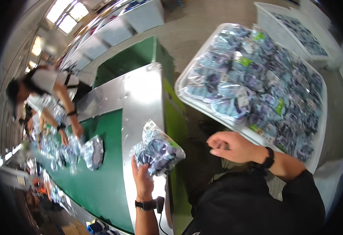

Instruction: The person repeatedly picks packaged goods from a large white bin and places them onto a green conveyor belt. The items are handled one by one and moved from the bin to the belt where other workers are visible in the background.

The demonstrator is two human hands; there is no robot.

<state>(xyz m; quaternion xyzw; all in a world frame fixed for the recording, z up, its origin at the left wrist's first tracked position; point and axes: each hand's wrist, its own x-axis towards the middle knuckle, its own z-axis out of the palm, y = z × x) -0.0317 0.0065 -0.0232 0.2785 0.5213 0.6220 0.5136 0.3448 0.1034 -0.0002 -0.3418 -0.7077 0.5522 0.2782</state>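
Observation:
My left hand [143,181] grips the lower left side of a clear plastic bag of shoes [161,152], blue and purple, with a white label at its top corner. The bag is above the metal edge [140,102] of the work table. To the right, my right hand [234,147] is in the air beside the near rim of a large white tub [189,70], its fingers loosely bent and apart, holding nothing. Many similar bagged shoes [253,82] fill that tub, some with green tags.
Across the green belt [108,184], a co-worker [57,86] reaches toward more bagged shoes [92,152]. A green bin [128,58] stands behind the table's far end. Another white tub [265,17] is at the far right, and several white bins [144,17] line the back.

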